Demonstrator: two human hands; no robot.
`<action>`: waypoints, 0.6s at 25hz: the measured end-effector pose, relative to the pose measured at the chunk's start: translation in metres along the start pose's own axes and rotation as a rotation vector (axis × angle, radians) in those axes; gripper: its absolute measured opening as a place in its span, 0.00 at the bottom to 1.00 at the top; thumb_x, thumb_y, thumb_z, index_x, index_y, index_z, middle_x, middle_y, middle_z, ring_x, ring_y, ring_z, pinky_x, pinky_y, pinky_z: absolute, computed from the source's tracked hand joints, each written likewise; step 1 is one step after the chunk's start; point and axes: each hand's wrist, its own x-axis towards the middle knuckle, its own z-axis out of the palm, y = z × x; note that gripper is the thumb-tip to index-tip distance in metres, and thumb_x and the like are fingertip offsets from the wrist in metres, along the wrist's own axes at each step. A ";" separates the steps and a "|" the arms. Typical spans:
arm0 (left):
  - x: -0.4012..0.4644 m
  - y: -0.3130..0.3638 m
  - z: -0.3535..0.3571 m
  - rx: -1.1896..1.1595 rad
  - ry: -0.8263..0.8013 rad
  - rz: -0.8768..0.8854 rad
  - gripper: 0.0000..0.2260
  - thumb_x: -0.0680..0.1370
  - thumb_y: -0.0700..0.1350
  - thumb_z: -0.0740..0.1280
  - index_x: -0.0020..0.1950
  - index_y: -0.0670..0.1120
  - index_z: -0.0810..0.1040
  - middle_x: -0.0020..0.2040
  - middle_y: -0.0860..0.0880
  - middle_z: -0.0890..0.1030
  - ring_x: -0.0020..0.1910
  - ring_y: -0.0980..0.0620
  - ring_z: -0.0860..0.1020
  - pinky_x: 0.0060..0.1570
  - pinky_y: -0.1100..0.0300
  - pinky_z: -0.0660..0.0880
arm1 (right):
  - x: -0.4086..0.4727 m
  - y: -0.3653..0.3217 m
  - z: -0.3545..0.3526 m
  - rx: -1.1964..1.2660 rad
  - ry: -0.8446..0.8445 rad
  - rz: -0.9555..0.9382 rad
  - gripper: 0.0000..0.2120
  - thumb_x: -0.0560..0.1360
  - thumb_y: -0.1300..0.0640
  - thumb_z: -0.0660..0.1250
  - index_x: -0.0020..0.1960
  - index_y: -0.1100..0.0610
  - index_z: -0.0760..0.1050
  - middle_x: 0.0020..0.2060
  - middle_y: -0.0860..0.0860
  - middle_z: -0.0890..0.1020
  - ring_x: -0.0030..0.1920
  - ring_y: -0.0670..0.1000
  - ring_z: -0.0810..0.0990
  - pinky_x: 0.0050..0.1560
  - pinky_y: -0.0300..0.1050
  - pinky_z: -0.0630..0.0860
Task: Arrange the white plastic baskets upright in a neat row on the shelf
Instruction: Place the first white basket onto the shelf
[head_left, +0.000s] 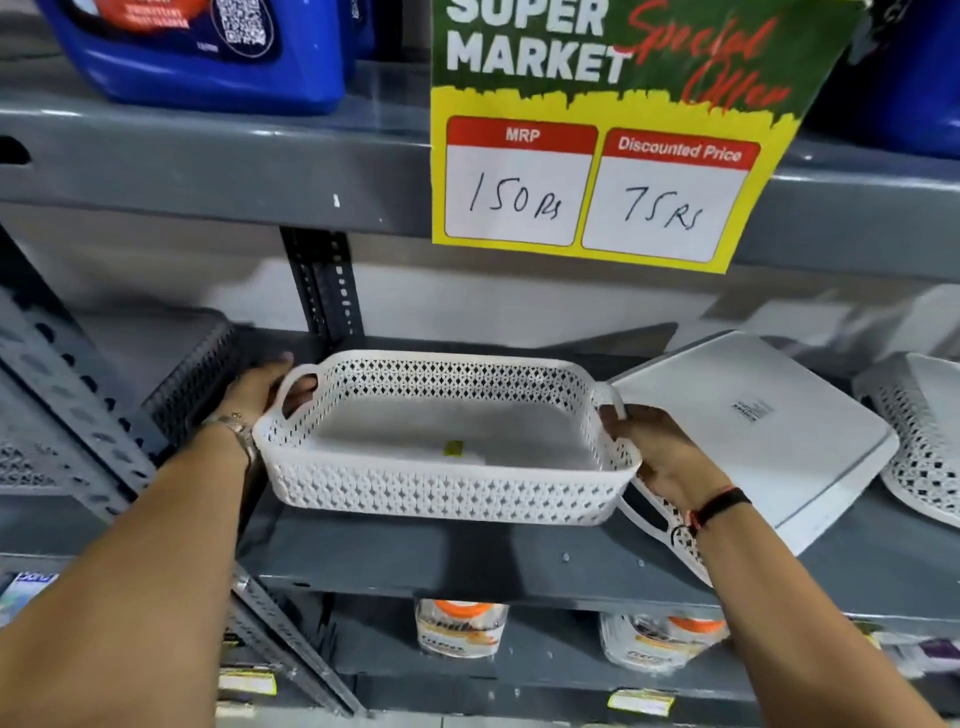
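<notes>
A white perforated plastic basket (441, 488) is held upright and level just above the grey shelf (467, 561), near its left end. My left hand (262, 389) grips its left handle and my right hand (657, 447) grips its right handle. To the right, a second white basket (763, 415) lies tipped over with its flat bottom facing me. A third white basket (919, 436) lies tilted at the far right edge, partly cut off.
A yellow and green price sign (597, 156) hangs from the shelf above. Blue jugs (208, 52) stand on that upper shelf. A slotted metal upright (322, 286) stands behind the basket. Packaged goods (460, 626) sit on the lower shelf.
</notes>
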 end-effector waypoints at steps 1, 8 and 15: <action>-0.012 0.003 0.005 0.079 0.004 -0.004 0.19 0.80 0.43 0.58 0.33 0.41 0.81 0.15 0.50 0.79 0.14 0.58 0.76 0.16 0.70 0.74 | 0.004 0.008 -0.002 -0.082 0.017 -0.028 0.10 0.74 0.72 0.58 0.52 0.71 0.74 0.42 0.60 0.80 0.40 0.56 0.79 0.37 0.44 0.78; -0.027 -0.005 0.001 0.515 0.090 -0.097 0.15 0.81 0.36 0.55 0.65 0.30 0.69 0.10 0.52 0.73 0.09 0.61 0.71 0.10 0.72 0.66 | -0.003 0.032 0.009 -0.515 -0.003 -0.076 0.10 0.70 0.71 0.63 0.36 0.57 0.74 0.36 0.54 0.80 0.39 0.53 0.79 0.38 0.41 0.75; -0.030 -0.004 0.027 1.199 0.343 0.176 0.18 0.77 0.40 0.58 0.68 0.38 0.69 0.67 0.34 0.71 0.63 0.36 0.73 0.61 0.47 0.73 | 0.003 0.014 -0.003 -0.794 0.131 -0.199 0.13 0.75 0.59 0.62 0.56 0.64 0.74 0.51 0.60 0.80 0.43 0.55 0.76 0.37 0.41 0.73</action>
